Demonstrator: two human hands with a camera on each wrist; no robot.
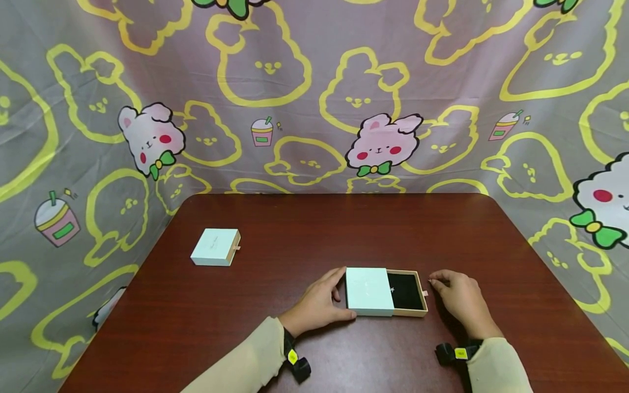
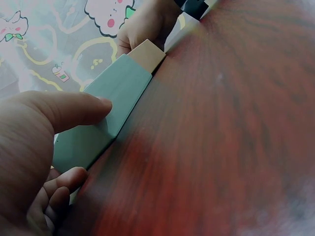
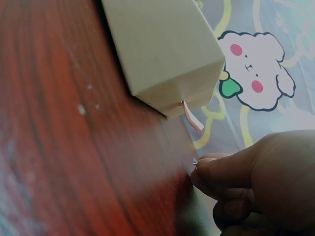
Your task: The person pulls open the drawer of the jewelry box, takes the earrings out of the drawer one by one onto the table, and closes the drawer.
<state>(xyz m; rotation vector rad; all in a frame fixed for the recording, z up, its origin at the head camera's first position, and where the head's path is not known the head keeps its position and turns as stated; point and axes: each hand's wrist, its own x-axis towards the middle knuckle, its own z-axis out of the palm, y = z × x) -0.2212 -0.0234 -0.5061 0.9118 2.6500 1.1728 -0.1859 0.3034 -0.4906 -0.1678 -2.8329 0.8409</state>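
A pale mint jewellery box (image 1: pixel 369 291) lies on the table with its drawer (image 1: pixel 423 313) pulled partway out to the right. Inside the drawer is a black pad (image 1: pixel 407 291) bearing a small silvery star (image 1: pixel 392 290). My left hand (image 1: pixel 321 303) grips the box's sleeve at its left end, thumb along the near side (image 2: pixel 106 110) and fingers at the far corner. Just right of the drawer's pink ribbon tab (image 3: pixel 193 117), my right hand (image 1: pixel 462 300) pinches a tiny silvery star-shaped earring (image 3: pixel 195 162) between thumb and forefinger, apart from the box.
A second mint box (image 1: pixel 214 246), closed, with its own ribbon tab, sits at the back left of the brown table (image 1: pixel 295 229). A patterned cloth (image 1: pixel 314 109) hangs behind the table and along both sides. Each wrist wears a black strap with a camera.
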